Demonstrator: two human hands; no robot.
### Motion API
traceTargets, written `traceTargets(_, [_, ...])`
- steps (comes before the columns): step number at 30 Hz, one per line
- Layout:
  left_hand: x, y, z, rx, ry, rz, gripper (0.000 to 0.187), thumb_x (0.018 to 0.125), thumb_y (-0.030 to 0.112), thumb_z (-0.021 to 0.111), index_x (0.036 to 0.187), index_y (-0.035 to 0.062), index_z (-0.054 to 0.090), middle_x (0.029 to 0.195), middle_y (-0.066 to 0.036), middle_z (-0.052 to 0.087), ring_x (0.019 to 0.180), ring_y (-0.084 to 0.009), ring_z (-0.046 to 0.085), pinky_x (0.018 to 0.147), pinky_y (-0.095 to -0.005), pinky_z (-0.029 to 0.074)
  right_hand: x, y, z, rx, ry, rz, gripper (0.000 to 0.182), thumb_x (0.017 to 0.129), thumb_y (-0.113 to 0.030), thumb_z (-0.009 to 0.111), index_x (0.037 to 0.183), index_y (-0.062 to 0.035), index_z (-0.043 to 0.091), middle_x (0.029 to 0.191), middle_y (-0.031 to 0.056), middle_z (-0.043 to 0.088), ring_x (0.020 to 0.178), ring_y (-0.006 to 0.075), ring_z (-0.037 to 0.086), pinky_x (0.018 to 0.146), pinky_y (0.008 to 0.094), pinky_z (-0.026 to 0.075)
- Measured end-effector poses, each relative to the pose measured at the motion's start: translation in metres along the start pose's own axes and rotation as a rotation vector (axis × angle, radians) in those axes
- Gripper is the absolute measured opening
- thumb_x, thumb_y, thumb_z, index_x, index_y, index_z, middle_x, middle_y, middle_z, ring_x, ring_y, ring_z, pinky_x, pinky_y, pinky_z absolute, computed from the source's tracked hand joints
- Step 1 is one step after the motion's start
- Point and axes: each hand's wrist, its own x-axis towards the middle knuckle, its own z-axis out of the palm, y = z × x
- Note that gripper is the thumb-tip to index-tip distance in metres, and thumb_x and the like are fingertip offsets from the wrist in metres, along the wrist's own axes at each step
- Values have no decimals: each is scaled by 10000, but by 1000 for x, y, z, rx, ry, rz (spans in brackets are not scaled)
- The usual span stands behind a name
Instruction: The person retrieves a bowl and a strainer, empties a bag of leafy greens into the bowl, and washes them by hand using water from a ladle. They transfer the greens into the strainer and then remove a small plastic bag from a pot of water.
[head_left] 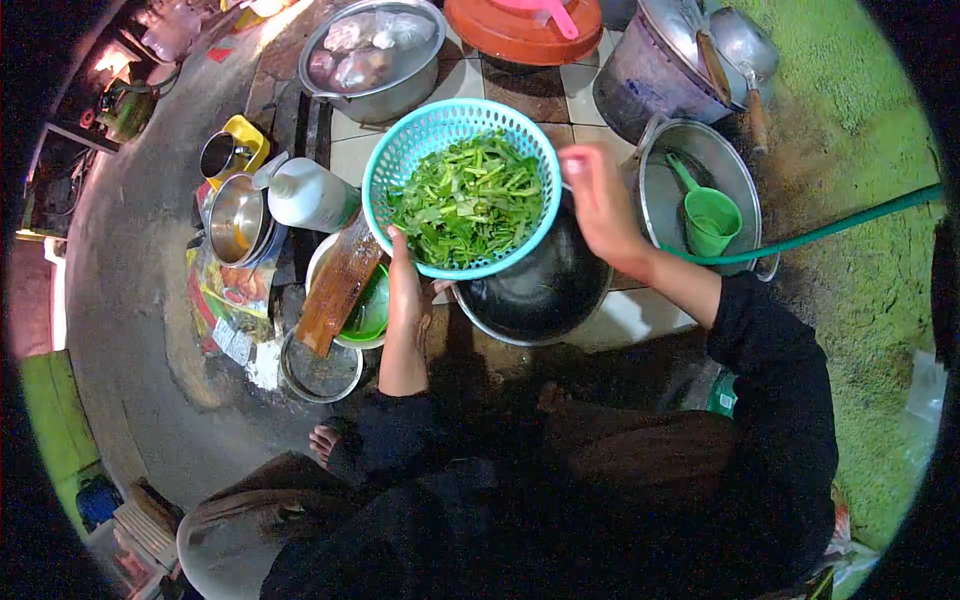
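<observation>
Turquoise plastic formed the round, perforated colander (376,180), partly over a dark, round, pale-rimmed pan (535,300) toward five o'clock. Chopped green leaves (470,200) lay inside the colander. The left hand (405,295) had its fingers gripping the rim at seven o'clock; the right hand (602,207) was blurred near three o'clock, its grip unclear.
</observation>
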Motion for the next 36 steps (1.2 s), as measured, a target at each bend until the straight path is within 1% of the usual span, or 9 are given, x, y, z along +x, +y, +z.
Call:
traceTargets(3, [-7,13,9,-31,28,81,736,915,616,295,1310,-1,377,1146,-159,582,857,-217,653,569,-302,559,-54,60,15,95,-207,473,286,914,-269,495,1076,-45,566,1014,184,572,935,372,532,848,439,420])
traceTargets(7, [8,28,-1,-35,43,65,730,898,627,330,1341,46,359,1181,-148,572,924,-242,644,666,-316,571,-146,117,50,-73,-681,106,409,821,-420,591,1007,-56,577,979,204,594,884,369,557,774,456,459])
traceTargets(14, [13,61,10,29,102,129,693,915,615,297,1266,32,427,1036,-138,631,763,-204,660,545,-278,537,-188,149,134,397,-1134,270,282,905,-289,538,993,-21,542,811,132,575,746,254,594,666,379,483])
traceTargets(16, [20,63,4,11,127,91,711,909,624,303,1266,22,424,1043,-154,627,769,-215,663,567,-289,551,-189,157,152,1842,-1030,1037,198,916,-188,523,976,-1,544,768,93,580,689,195,589,618,329,481])
traceTargets(20, [21,65,5,21,87,86,725,903,632,308,1271,16,420,1063,-159,620,791,-219,663,581,-299,555,-159,190,190,1883,-699,492,210,915,-119,499,1040,45,538,804,110,592,673,208,604,608,343,513])
traceTargets(25, [20,60,5,27,108,66,738,895,644,312,1278,23,420,1094,-148,611,837,-219,657,601,-293,559,-68,113,156,651,-532,951,156,868,-86,516,952,42,545,752,122,599,611,221,613,587,360,540])
traceTargets(30, [17,52,3,6,28,80,724,903,616,340,1314,21,376,1109,-131,607,851,-199,654,590,-261,554,-93,152,206,661,-659,697,100,761,-75,609,837,-21,574,691,106,608,605,228,627,562,368,533])
traceTargets(33, [9,55,8,44,57,83,719,904,614,344,1312,23,384,1119,-125,603,859,-188,649,593,-257,546,-99,186,204,1217,-569,1040,43,855,4,498,878,-9,532,719,121,589,588,242,631,527,393,556])
traceTargets(36, [13,48,1,69,73,39,718,906,612,342,1312,22,387,1146,-123,589,878,-196,641,598,-266,539,-43,131,121,852,-698,1060,142,833,-98,525,809,31,582,706,155,618,557,256,621,519,363,530])
